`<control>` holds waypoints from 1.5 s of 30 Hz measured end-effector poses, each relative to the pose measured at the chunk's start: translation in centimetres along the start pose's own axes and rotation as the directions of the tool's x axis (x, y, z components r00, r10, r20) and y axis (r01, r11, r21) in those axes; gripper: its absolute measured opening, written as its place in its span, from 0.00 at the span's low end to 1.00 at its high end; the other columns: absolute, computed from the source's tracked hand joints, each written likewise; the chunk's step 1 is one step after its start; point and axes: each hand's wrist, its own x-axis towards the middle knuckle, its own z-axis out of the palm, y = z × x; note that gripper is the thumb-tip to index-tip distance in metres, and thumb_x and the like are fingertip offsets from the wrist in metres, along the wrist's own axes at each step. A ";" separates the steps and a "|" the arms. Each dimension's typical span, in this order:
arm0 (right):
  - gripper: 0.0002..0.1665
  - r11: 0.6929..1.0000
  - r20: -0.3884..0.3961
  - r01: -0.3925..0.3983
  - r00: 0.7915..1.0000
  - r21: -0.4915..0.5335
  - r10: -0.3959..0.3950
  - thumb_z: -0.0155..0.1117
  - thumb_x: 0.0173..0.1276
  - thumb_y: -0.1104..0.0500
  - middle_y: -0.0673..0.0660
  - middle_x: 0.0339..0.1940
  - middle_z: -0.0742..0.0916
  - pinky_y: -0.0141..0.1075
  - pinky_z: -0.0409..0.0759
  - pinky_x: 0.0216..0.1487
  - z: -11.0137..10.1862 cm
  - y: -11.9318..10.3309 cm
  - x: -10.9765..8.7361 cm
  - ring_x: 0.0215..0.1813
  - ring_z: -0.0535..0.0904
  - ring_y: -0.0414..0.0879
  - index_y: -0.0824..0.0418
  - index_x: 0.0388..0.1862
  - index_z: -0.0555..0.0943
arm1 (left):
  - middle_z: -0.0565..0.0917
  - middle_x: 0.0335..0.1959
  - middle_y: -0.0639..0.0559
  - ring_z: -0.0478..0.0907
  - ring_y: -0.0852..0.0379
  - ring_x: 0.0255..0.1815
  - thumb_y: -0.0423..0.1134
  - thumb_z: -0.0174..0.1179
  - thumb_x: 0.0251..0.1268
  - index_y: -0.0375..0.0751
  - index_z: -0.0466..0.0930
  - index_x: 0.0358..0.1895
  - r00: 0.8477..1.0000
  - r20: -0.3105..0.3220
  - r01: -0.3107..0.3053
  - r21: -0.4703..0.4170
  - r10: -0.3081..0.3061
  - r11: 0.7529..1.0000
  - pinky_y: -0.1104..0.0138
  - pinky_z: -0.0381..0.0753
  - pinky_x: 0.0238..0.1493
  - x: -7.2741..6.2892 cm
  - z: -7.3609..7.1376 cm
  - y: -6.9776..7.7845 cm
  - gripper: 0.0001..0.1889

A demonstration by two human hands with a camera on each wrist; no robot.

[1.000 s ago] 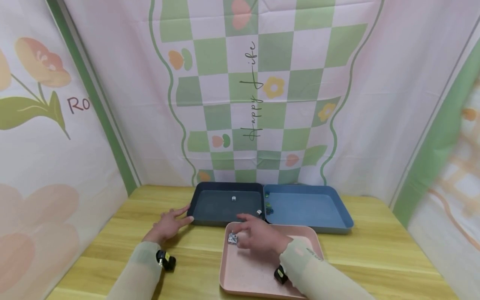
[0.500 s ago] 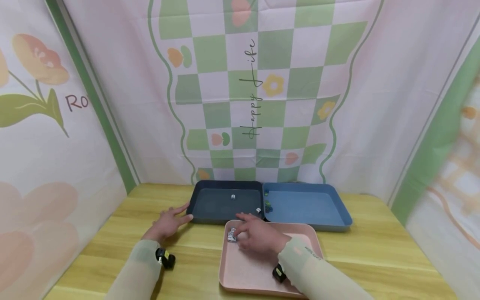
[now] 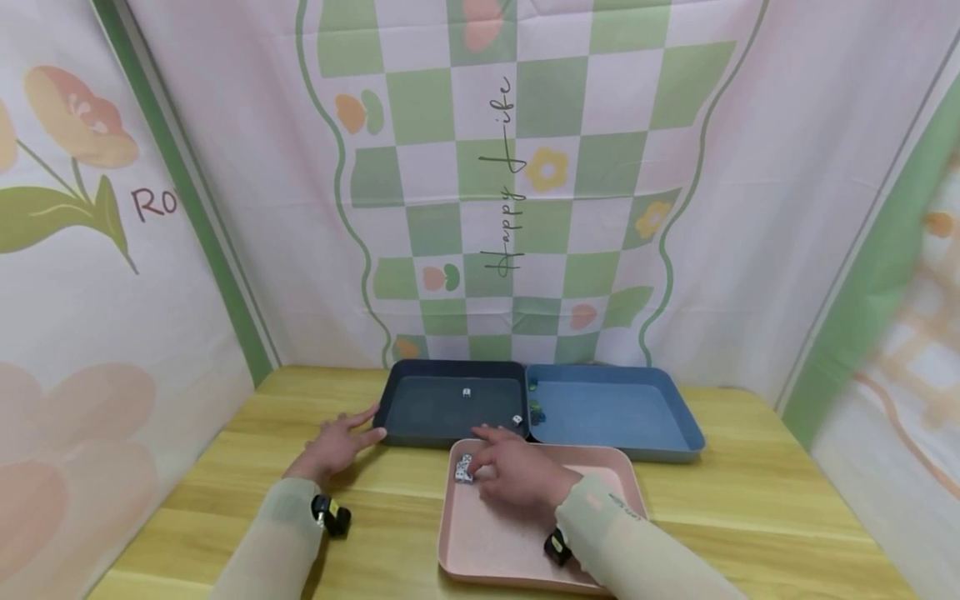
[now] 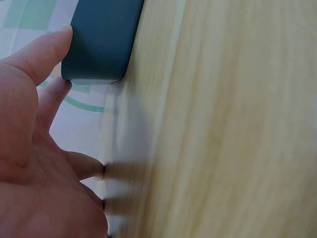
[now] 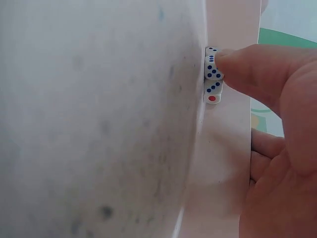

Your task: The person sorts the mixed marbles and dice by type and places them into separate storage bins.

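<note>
My left hand (image 3: 336,448) rests by the left end of the dark tray (image 3: 456,437), fingers spread. Its thumb (image 4: 54,45) touches the tray's outer wall, and other fingertips stand on the table. My right hand (image 3: 521,473) is over the pink tray (image 3: 487,575). One fingertip (image 5: 228,62) lies against a small group of white dice (image 5: 213,91) with blue and red pips, beside the tray's wall. Other fingers of that hand reach past the rim and are partly hidden behind it. Two white dice, a farther die (image 3: 467,392) and a nearer die (image 3: 517,420), lie in the dark tray.
A blue tray (image 3: 615,412) adjoins the dark one on its right, with several small green and blue pieces (image 3: 537,410) along its left side. The wooden table (image 3: 390,533) extends around the trays. Printed curtains (image 3: 420,183) hang behind and at both sides.
In the pink tray the dice beside my right fingertip have shifted slightly, and that hand has edged in closer. The left hand keeps its place at the dark tray.
</note>
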 end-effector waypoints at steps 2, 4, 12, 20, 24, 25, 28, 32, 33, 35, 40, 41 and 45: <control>0.07 1.000 0.011 -0.007 1.000 0.001 0.007 0.68 0.64 0.56 0.58 0.76 0.68 0.53 0.53 0.74 -0.1 0.0 0.0 0.78 0.56 0.56 0.42 0.38 0.87 | 0.44 0.77 0.25 0.27 0.22 0.73 0.63 0.53 0.72 0.60 0.60 0.78 1.000 0.001 0.000 0.001 0.000 1.000 0.23 0.21 0.55 0.1 0.0 -0.1 0.35; 0.06 1.000 0.023 -0.024 0.999 0.015 0.024 0.68 0.65 0.55 0.57 0.76 0.68 0.53 0.54 0.74 -0.3 0.0 -0.1 0.78 0.56 0.55 0.41 0.35 0.85 | 0.44 0.77 0.25 0.27 0.22 0.73 0.63 0.54 0.72 0.60 0.60 0.78 1.000 0.002 -0.001 -0.001 0.001 1.000 0.23 0.20 0.55 0.3 0.0 -0.2 0.35; 0.12 1.000 0.022 -0.006 1.000 0.006 0.006 0.69 0.61 0.56 0.58 0.76 0.68 0.55 0.52 0.74 -0.4 -0.2 -0.2 0.78 0.56 0.56 0.39 0.41 0.88 | 0.45 0.76 0.25 0.26 0.21 0.73 0.63 0.54 0.71 0.59 0.60 0.78 1.000 0.001 -0.011 -0.002 0.011 1.000 0.23 0.20 0.54 0.4 -0.1 -0.3 0.35; 0.07 0.999 0.014 -0.002 1.000 -0.037 0.002 0.69 0.65 0.52 0.57 0.75 0.70 0.51 0.52 0.75 -0.3 -0.2 -0.1 0.77 0.57 0.55 0.39 0.28 0.82 | 0.44 0.77 0.26 0.25 0.22 0.73 0.64 0.54 0.71 0.60 0.60 0.78 1.000 0.006 -0.006 -0.012 0.006 1.000 0.23 0.21 0.54 0.5 0.0 -0.4 0.35; 0.06 1.000 0.027 -0.006 1.000 -0.013 0.007 0.69 0.63 0.52 0.57 0.76 0.68 0.53 0.52 0.75 -0.3 -0.2 -0.2 0.78 0.56 0.56 0.37 0.31 0.83 | 0.44 0.77 0.26 0.25 0.22 0.73 0.63 0.54 0.71 0.61 0.60 0.78 1.000 0.003 -0.004 -0.010 0.004 1.000 0.23 0.20 0.55 0.6 0.0 -0.4 0.35; 0.07 1.000 0.032 -0.005 0.999 -0.011 0.006 0.69 0.62 0.53 0.57 0.76 0.68 0.54 0.52 0.74 -0.3 -0.1 -0.2 0.78 0.56 0.56 0.37 0.32 0.84 | 0.44 0.77 0.26 0.26 0.22 0.73 0.64 0.54 0.71 0.61 0.60 0.78 1.000 0.003 -0.004 -0.005 0.005 1.000 0.23 0.21 0.54 0.6 0.0 -0.5 0.35; 0.10 1.000 0.046 -0.004 0.999 -0.009 0.004 0.69 0.61 0.55 0.56 0.77 0.67 0.56 0.53 0.74 -0.3 0.0 -0.3 0.78 0.55 0.57 0.37 0.36 0.86 | 0.44 0.76 0.25 0.28 0.21 0.73 0.64 0.54 0.70 0.61 0.60 0.78 1.000 0.000 -0.007 0.007 0.007 1.000 0.22 0.22 0.54 0.7 0.0 -0.6 0.35; 0.06 1.000 0.047 0.000 0.999 -0.014 0.000 0.69 0.64 0.52 0.56 0.77 0.67 0.55 0.53 0.74 -0.3 0.0 -0.3 0.78 0.55 0.57 0.37 0.36 0.85 | 0.44 0.77 0.25 0.29 0.22 0.74 0.64 0.54 0.70 0.61 0.60 0.78 1.000 0.000 -0.008 0.009 0.008 1.000 0.22 0.23 0.54 0.8 0.0 -0.6 0.35; 0.04 1.000 0.047 -0.002 0.999 -0.010 0.003 0.70 0.64 0.50 0.56 0.77 0.67 0.55 0.54 0.74 -0.3 0.0 -0.2 0.78 0.55 0.57 0.37 0.36 0.85 | 0.43 0.77 0.25 0.29 0.22 0.74 0.64 0.54 0.70 0.61 0.60 0.78 1.000 0.001 -0.008 0.006 0.008 1.000 0.22 0.23 0.54 0.8 0.0 -0.7 0.35; 0.04 1.000 0.046 -0.006 0.999 -0.005 0.007 0.71 0.64 0.48 0.56 0.77 0.67 0.55 0.55 0.73 -0.3 0.0 -0.2 0.78 0.55 0.58 0.37 0.36 0.84 | 0.43 0.77 0.25 0.29 0.22 0.74 0.64 0.54 0.70 0.61 0.60 0.78 1.000 0.000 -0.007 0.001 0.007 1.000 0.22 0.22 0.54 0.8 -0.1 -0.7 0.35; 0.08 1.000 0.056 -0.002 0.998 -0.016 0.003 0.73 0.61 0.49 0.56 0.77 0.67 0.56 0.55 0.73 -0.3 0.1 -0.1 0.78 0.55 0.57 0.37 0.39 0.85 | 0.43 0.77 0.25 0.27 0.22 0.74 0.64 0.55 0.70 0.61 0.61 0.77 1.000 0.003 -0.003 -0.009 0.003 1.000 0.23 0.21 0.54 0.7 0.0 -0.8 0.35; 0.08 1.000 0.059 0.003 0.998 -0.022 -0.002 0.73 0.61 0.50 0.56 0.77 0.67 0.56 0.55 0.73 -0.3 0.1 -0.1 0.78 0.55 0.57 0.37 0.39 0.86 | 0.43 0.77 0.25 0.27 0.22 0.73 0.64 0.55 0.70 0.61 0.61 0.77 1.000 0.003 -0.003 -0.011 0.003 1.000 0.23 0.21 0.54 0.7 0.0 -0.8 0.35; 0.09 0.998 0.065 0.027 0.998 -0.049 -0.024 0.72 0.61 0.54 0.56 0.76 0.68 0.55 0.53 0.74 -0.4 0.1 -0.1 0.77 0.56 0.56 0.38 0.38 0.87 | 0.42 0.77 0.26 0.26 0.22 0.74 0.64 0.55 0.70 0.61 0.61 0.77 1.000 0.001 -0.003 -0.020 0.003 1.000 0.23 0.20 0.54 0.8 0.0 -0.9 0.35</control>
